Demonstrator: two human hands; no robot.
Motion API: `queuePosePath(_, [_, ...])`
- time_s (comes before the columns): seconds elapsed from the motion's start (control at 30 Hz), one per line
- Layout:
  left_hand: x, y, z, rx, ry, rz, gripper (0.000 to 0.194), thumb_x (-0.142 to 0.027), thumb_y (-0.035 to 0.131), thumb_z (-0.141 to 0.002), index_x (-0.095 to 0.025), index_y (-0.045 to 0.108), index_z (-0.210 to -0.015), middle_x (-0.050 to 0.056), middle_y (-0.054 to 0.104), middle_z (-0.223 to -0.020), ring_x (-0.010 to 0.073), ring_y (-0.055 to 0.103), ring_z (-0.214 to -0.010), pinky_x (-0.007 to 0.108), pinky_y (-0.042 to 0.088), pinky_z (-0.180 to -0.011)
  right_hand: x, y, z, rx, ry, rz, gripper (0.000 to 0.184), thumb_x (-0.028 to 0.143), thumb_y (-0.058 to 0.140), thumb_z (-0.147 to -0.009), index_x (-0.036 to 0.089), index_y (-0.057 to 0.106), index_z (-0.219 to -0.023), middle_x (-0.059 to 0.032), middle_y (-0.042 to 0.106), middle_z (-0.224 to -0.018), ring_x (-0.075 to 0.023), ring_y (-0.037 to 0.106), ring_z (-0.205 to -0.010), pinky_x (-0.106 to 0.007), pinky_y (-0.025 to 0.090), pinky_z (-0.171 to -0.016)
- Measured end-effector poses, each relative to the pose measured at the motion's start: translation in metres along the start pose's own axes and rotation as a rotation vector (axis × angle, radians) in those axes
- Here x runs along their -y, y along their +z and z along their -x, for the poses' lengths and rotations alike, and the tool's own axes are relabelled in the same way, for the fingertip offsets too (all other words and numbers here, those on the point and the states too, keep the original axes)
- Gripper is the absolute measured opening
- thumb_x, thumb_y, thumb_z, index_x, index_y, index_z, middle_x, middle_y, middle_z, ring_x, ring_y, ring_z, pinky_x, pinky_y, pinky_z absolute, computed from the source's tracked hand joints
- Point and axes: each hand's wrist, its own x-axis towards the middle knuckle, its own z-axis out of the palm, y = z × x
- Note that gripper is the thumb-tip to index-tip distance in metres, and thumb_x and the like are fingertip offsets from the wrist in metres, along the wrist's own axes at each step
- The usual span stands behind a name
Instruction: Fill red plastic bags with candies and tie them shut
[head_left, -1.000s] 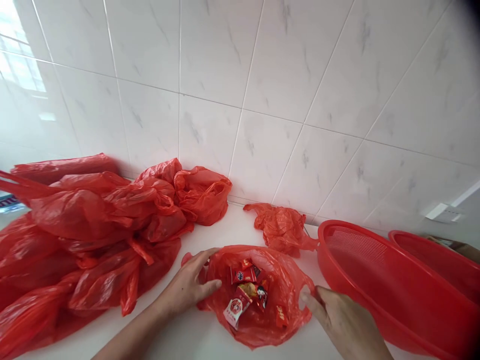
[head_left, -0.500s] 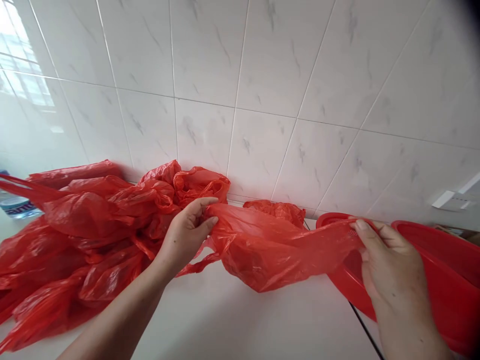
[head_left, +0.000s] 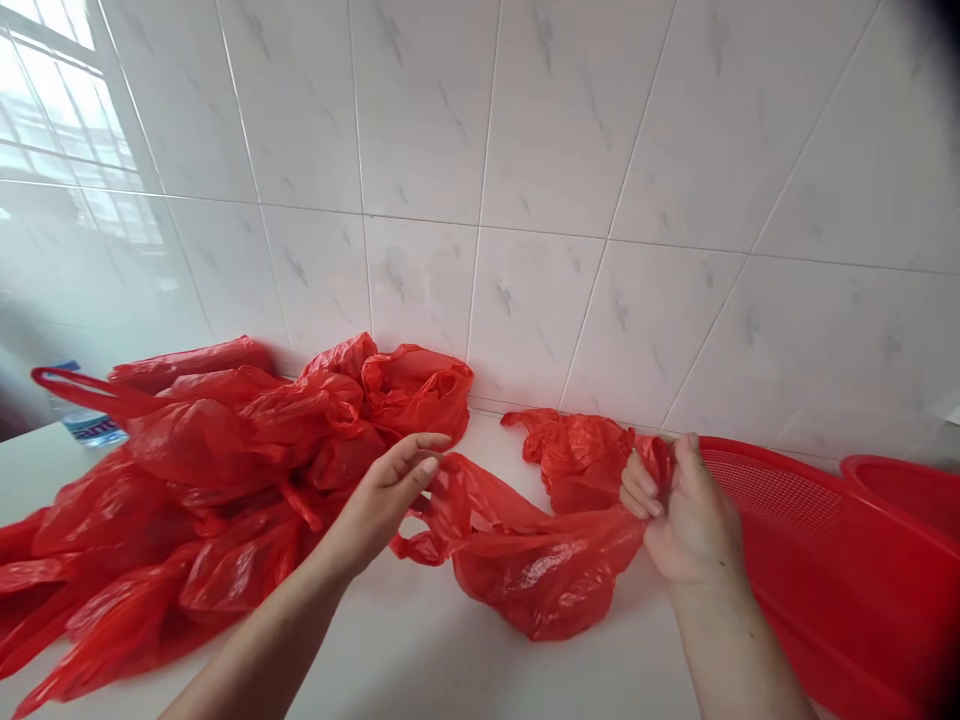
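Observation:
A small red plastic bag (head_left: pixel 536 565) with something inside rests on the white counter (head_left: pixel 420 660), stretched between my hands. My left hand (head_left: pixel 386 490) pinches its left handle with fingers partly extended. My right hand (head_left: pixel 686 510) is closed on the right handle, bunched up in the fingers. The bag's contents are hidden by the plastic.
A heap of red plastic bags (head_left: pixel 202 470) covers the counter's left side. Another crumpled red bag (head_left: pixel 577 455) lies by the tiled wall (head_left: pixel 525 150). A red strainer basket (head_left: pixel 817 560) and a second red basin (head_left: pixel 904 485) stand at right. A water bottle (head_left: pixel 86 425) stands far left.
The bag lay open on the counter showing wrapped snacks; both hands took its handles, lifted and pulled it closed. Now it has sagged back to the counter and my right hand has gathered its handle.

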Motion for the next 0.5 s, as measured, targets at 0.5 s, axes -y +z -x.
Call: queuePosePath(0.5, [0.077,-0.013,0.037,0.077,-0.075,-0.459,0.082,-0.021,0.069,-0.059,-0.030,0.041,-0.136,0.003,0.061,-0.108,0.0130,0.057,-0.068,0.023,0.049,-0.058,0.000,-0.006,-0.005,-0.041,-0.019,-0.027,0.037,0.054,0.054,-0.084,0.018,0.060,-0.075,0.0060,0.036,-0.043,-0.0050,0.024,-0.037,-0.018,0.022,-0.035])
